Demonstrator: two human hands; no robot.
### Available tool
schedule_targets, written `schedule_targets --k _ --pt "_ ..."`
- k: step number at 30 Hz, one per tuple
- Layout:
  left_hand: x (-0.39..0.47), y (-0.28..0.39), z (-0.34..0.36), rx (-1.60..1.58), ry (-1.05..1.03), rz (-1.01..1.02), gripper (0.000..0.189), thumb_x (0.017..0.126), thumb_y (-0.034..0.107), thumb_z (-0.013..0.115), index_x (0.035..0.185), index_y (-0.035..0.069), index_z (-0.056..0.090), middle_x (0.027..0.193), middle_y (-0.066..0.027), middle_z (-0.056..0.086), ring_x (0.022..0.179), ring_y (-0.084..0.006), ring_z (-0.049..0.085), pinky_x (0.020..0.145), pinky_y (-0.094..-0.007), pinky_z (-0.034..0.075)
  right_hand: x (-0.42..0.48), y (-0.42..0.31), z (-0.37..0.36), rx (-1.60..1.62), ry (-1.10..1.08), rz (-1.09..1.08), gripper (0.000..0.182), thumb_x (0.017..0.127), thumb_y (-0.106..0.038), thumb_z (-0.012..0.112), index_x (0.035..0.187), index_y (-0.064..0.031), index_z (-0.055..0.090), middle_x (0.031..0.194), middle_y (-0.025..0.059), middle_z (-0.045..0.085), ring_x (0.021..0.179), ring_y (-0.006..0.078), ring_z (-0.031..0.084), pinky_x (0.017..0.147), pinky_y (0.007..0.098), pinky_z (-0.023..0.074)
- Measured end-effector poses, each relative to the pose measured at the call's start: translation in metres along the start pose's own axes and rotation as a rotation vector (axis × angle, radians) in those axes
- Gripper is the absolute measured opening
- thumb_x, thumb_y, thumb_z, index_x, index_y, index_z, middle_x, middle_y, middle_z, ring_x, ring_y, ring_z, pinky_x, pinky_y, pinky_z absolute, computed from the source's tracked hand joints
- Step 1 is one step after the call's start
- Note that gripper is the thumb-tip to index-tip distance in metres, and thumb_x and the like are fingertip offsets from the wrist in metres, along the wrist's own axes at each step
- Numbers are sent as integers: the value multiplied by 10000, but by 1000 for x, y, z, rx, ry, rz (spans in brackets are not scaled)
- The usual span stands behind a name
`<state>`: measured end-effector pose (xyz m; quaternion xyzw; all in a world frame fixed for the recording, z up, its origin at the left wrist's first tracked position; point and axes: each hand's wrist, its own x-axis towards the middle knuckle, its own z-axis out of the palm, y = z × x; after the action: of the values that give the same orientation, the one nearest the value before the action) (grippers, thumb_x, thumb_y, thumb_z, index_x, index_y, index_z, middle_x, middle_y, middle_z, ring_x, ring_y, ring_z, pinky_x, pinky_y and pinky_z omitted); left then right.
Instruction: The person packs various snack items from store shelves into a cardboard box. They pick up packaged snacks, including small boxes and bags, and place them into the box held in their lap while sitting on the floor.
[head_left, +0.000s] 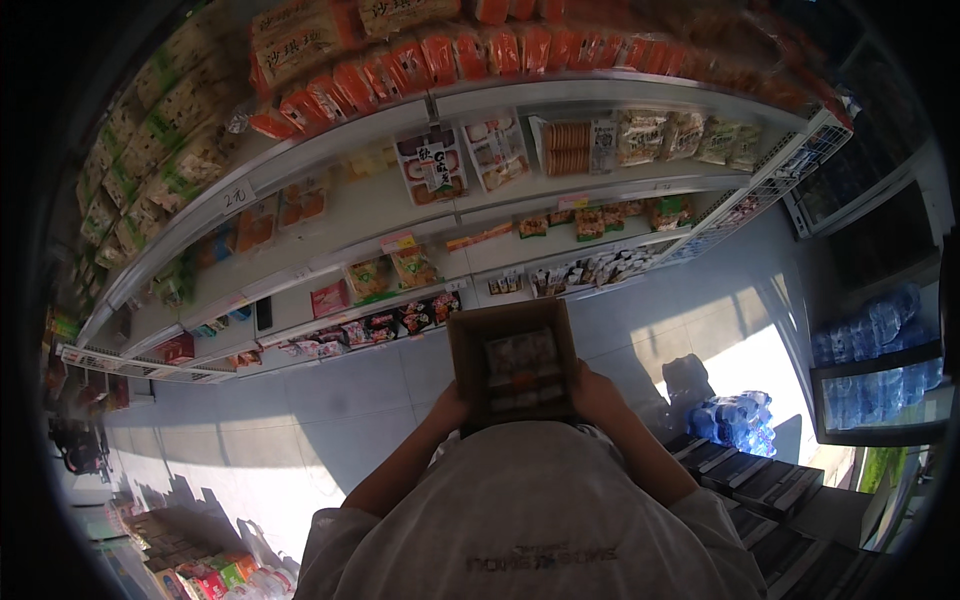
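Observation:
An open-topped cardboard box (466, 349) is held close against the front of my shirt. Plastic-wrapped packs (523, 354) lie inside it, too dark to make out in detail. My left hand (451, 406) grips the left side of the box, and my right hand (594, 388) grips the right side. The fingers of both hands are partly hidden behind the cardboard. Beyond the box stands a store shelf unit (337, 255) with packaged snacks on several tiers. A dark phone-like rectangle (263, 313) is on a lower tier, left of a red package (329, 298).
Orange-wrapped packs (405, 64) fill the top tier, green-and-cream packs (165, 157) its left end. Bottled-water packs (733, 421) sit on the floor at right, near dark stacked boxes (772, 480). Cartons (187, 540) stand lower left. A glass-doored cabinet (877, 375) lines the right.

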<state>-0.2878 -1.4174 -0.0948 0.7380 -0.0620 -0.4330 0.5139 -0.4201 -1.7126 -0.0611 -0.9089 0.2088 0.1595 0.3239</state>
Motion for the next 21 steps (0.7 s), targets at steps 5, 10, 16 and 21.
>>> schedule_targets --k 5,10,16,21 --pt "20 -15 41 166 88 -58 629 1047 396 631 1515 -16 548 1346 -233 712 1194 -308 713 978 -415 572 14 54 -11 -37 -97 31 516 1053 -295 520 1502 -55 436 1088 331 749 1013 536 720 892 636 566" --pt "19 -7 73 174 30 -202 671 1063 434 608 1544 -23 507 1353 -236 708 1211 -288 705 1007 -411 560 31 102 -21 -25 -184 -88 564 1059 -325 523 1531 -35 416 1087 337 748 999 543 723 883 643 566" --pt "-15 -1 120 184 264 -28 662 1030 412 640 1539 12 504 1303 -238 723 1220 -334 708 1007 -439 567 60 119 -36 -207 -329 -205 606 1036 -340 570 1544 -45 422 1079 319 753 999 522 729 864 623 577" --pt "-38 -9 134 -134 305 -212 616 1018 347 646 1526 21 519 1324 -246 710 1208 -370 711 948 -465 593 75 87 -49 -262 -370 -359 576 999 -319 636 1486 -35 514 1084 277 761 1002 491 732 876 598 583"
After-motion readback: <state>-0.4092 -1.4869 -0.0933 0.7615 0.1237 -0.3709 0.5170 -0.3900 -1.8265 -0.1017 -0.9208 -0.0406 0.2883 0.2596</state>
